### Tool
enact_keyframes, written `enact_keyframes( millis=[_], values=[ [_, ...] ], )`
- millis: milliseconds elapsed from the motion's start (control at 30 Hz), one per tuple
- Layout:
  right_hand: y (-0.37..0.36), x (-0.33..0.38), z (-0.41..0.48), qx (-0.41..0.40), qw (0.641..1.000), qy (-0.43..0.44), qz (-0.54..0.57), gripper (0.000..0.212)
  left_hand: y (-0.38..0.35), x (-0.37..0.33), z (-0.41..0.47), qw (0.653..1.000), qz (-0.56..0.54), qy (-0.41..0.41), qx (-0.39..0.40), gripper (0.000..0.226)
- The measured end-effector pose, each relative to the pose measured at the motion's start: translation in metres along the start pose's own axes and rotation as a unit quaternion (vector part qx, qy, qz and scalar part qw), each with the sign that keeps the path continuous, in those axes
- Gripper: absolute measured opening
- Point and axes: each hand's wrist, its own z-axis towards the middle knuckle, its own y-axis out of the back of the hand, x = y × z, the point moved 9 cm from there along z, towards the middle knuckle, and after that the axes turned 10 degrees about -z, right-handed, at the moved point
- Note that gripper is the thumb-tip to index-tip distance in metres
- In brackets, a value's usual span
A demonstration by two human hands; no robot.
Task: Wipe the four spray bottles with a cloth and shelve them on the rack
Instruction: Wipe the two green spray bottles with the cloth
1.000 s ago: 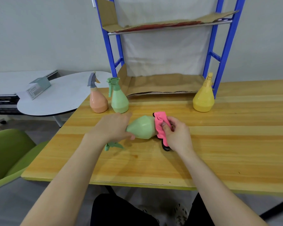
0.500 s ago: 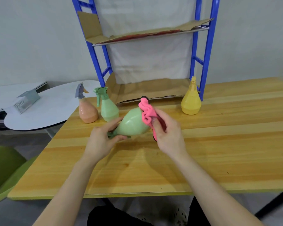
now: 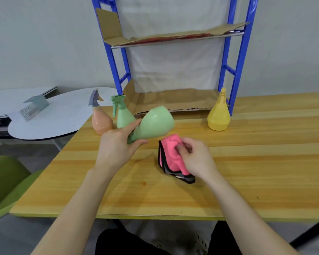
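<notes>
Being held tilted above the wooden desk (image 3: pixel 247 162), near its middle: a pale green spray bottle (image 3: pixel 153 126), wide base raised toward the rack, narrow neck pointing down into the left hand (image 3: pixel 116 146). Left fingers (image 3: pixel 134 124) wrapping around the neck, thumb clenching from below; spray head hidden inside the palm. Just right of it and slightly lower, resting on the desk: a pink cloth with dark edging (image 3: pixel 170 159), bunched up, being gripped from the right by the right hand (image 3: pixel 195 159), fingers (image 3: pixel 184 148) curling into the folds. Cloth and held bottle sitting close but apart.

Standing upright behind the left hand, side by side and almost touching: a peach spray bottle with a grey-blue trigger (image 3: pixel 100 118) and a second green spray bottle (image 3: pixel 122 115), partly covered by the held one. Standing alone at the far right, just in front of the rack's right leg: a yellow spray bottle (image 3: pixel 218 115). Four bottles in all: two green, one peach, one yellow. One cloth.

Rising at the back of the desk: a blue metal rack (image 3: pixel 243 57) with two shelves lined in brown cardboard, both bare of bottles. Lying open between hands and lower shelf: clear desk surface. Off to the left: a white rounded side table (image 3: pixel 63 116) carrying a small grey box (image 3: pixel 33 107), and part of a green chair (image 3: pixel 6 181).
</notes>
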Motion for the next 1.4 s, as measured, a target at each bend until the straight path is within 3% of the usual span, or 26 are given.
enact_keyframes(
  millis=[100, 200, 300, 367, 433, 533, 633, 767, 967, 1067, 1200, 1267, 1333, 1400],
  values=[
    [0.024, -0.007, -0.003, -0.078, 0.996, 0.004, -0.054, 0.026, 0.008, -0.023, 0.027, 0.998, 0.046, -0.011, 0.046, 0.065],
    [0.056, -0.015, 0.001, -0.157, 0.985, -0.001, -0.071, 0.027, -0.003, -0.027, 0.052, 0.984, 0.084, 0.025, 0.156, 0.055],
    [0.07, -0.028, 0.006, -0.174, 0.978, 0.01, -0.116, 0.031, -0.015, -0.03, 0.067, 0.974, 0.062, 0.04, 0.214, 0.057],
    [0.062, -0.037, 0.01, -0.118, 0.977, 0.038, -0.174, 0.032, -0.024, -0.038, 0.072, 0.968, 0.078, 0.024, 0.238, 0.058],
    [0.038, -0.047, 0.009, 0.005, 0.971, 0.055, -0.231, 0.03, -0.035, -0.044, 0.073, 0.961, 0.073, 0.015, 0.266, 0.058],
    [0.017, -0.056, 0.0, 0.125, 0.96, 0.066, -0.242, 0.036, -0.041, -0.046, 0.074, 0.958, 0.037, 0.018, 0.284, 0.063],
    [0.02, -0.056, 0.002, 0.088, 0.969, 0.051, -0.227, 0.041, -0.038, -0.048, 0.075, 0.957, -0.054, 0.028, 0.283, 0.069],
    [0.022, -0.044, 0.006, -0.041, 0.944, 0.035, -0.326, 0.057, -0.022, -0.038, 0.071, 0.952, -0.173, 0.053, 0.248, 0.073],
    [0.009, -0.039, 0.019, 0.05, 0.926, 0.01, -0.373, 0.033, -0.017, -0.005, 0.043, 0.935, -0.281, 0.105, 0.189, 0.056],
    [0.024, -0.043, 0.015, 0.047, 0.934, -0.003, -0.353, 0.024, -0.028, 0.015, 0.036, 0.934, -0.278, 0.137, 0.176, 0.047],
    [0.026, -0.041, 0.003, 0.022, 0.92, 0.017, -0.39, 0.026, -0.044, 0.016, 0.031, 0.917, -0.34, 0.138, 0.153, 0.021],
    [0.033, -0.044, 0.003, -0.017, 0.94, -0.011, -0.34, 0.017, -0.047, 0.012, 0.03, 0.917, -0.351, 0.13, 0.139, 0.015],
    [0.052, -0.06, 0.007, -0.061, 0.972, -0.091, -0.207, 0.016, -0.048, 0.01, 0.029, 0.915, -0.36, 0.129, 0.13, 0.016],
    [0.071, -0.072, 0.012, -0.091, 0.98, -0.157, -0.087, 0.016, -0.05, 0.01, 0.028, 0.908, -0.378, 0.133, 0.121, 0.018]
  ],
)
